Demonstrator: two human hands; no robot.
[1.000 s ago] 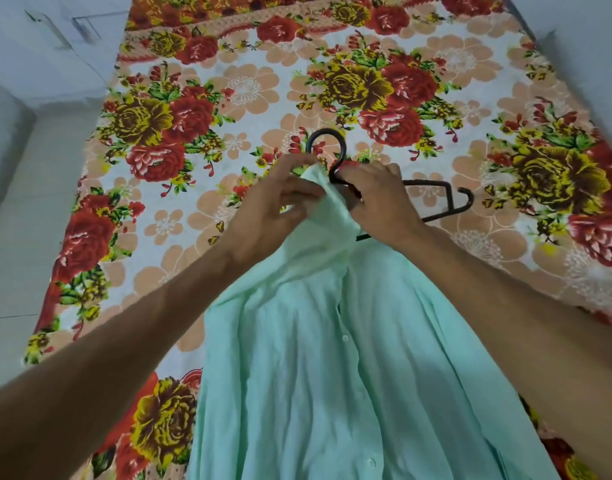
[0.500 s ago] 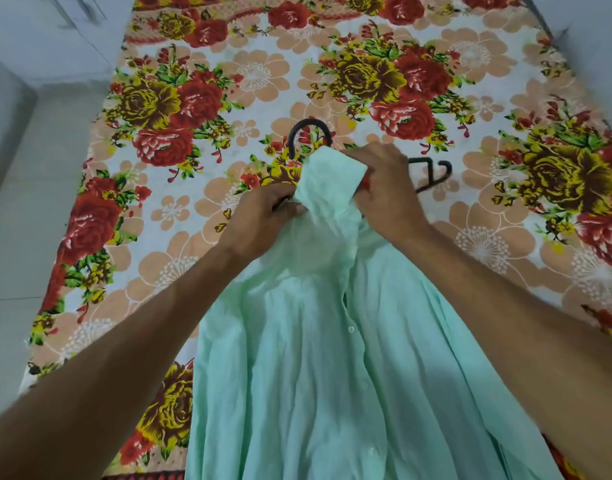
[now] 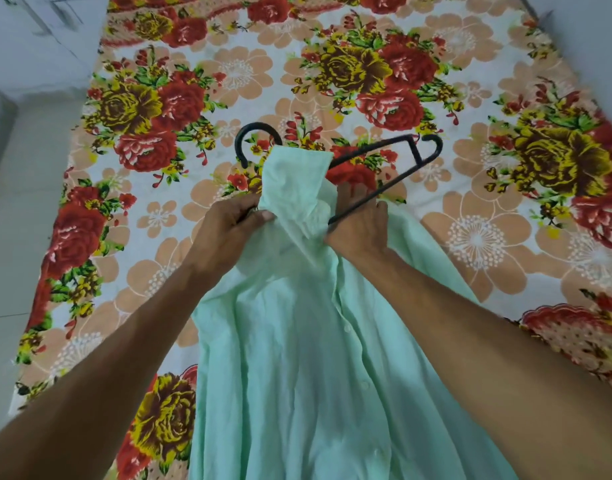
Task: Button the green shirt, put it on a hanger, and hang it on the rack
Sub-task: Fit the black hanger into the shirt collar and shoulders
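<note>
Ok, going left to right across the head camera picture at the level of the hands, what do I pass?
Pale floor → floral bedsheet → left hand → collar of the green shirt → right hand → right arm of the black hanger → bedsheet again.

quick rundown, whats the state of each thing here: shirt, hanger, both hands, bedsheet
mint green button-up shirt: front buttoned, collar end bunched between the hands, partly on the hanger
black plastic hanger: hook and one arm exposed, the rest hidden under the collar
left hand: closed on the collar fabric
right hand: gripping the hanger's lower bar and the shirt
floral bedsheet: spread flat under it all
</note>
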